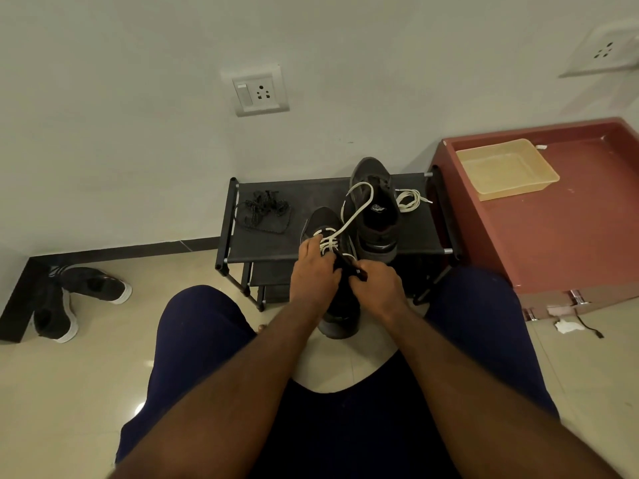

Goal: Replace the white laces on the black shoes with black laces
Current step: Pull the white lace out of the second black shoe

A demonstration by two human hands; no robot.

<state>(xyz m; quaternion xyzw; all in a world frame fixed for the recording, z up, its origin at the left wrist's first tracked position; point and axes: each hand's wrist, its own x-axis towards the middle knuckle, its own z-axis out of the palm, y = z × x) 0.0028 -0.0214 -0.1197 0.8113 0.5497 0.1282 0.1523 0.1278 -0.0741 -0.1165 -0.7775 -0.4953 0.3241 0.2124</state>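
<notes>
1 unlaced shoe [377, 209] sits on the shoe rack [311, 195], its pulled white lace [409, 198] beside it. The left hand [313, 274] and right hand [378, 288] each have a closed grip on the 2nd shoe [323, 223], half unthreaded; black laces [262, 210] lie untouched.

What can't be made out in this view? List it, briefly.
Head view: lower eyelets of the held shoe, covered by the left hand and right hand.
What the right hand pinches: dark on dark, too small.
Whether the second shoe holds any lace: its inside is too dark.
The rack: lower shelves hidden under its top shelf.
</notes>
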